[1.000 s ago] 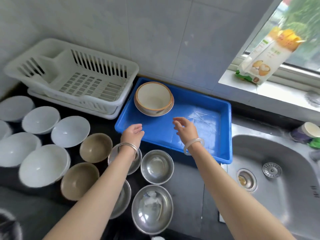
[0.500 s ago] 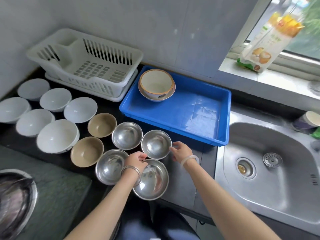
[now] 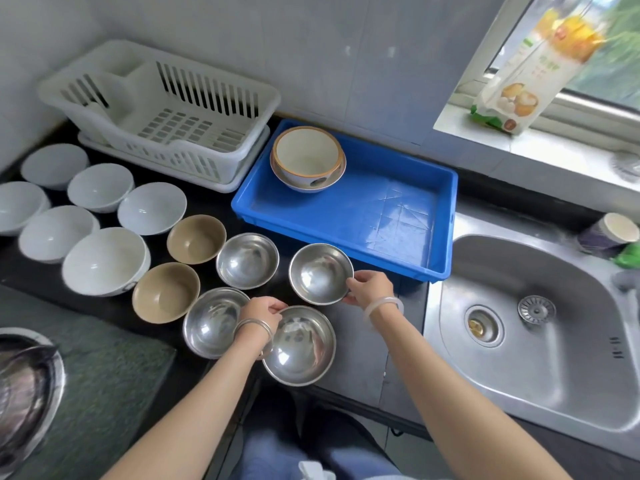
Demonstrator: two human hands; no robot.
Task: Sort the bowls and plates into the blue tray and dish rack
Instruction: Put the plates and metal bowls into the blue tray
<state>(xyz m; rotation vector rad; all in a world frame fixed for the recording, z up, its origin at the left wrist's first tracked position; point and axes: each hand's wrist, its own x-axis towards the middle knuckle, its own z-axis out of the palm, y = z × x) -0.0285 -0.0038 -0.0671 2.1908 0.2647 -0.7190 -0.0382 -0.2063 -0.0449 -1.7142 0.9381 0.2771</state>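
Observation:
Several steel bowls stand on the dark counter in front of the blue tray (image 3: 412, 237). My right hand (image 3: 369, 289) pinches the right rim of the steel bowl nearest the tray (image 3: 318, 271). My left hand (image 3: 261, 315) grips the far rim of the front steel bowl (image 3: 301, 348). Two more steel bowls (image 3: 246, 259) (image 3: 211, 322) sit to the left. In the tray's far left corner rests a stack of cream bowls with orange rims (image 3: 306, 157). The white dish rack (image 3: 162, 112) stands empty at the back left.
Two brown bowls (image 3: 195, 237) (image 3: 164, 291) and several white bowls (image 3: 104, 259) fill the left counter. A steel sink (image 3: 540, 327) lies to the right, a cup (image 3: 607, 233) behind it. A food packet (image 3: 530, 67) leans on the windowsill. A wok (image 3: 24, 386) is at the lower left.
Both hands came back from the tray to the steel bowls. The right hand now pinches the rim of the bowl nearest the tray; the left grips the front bowl's rim.

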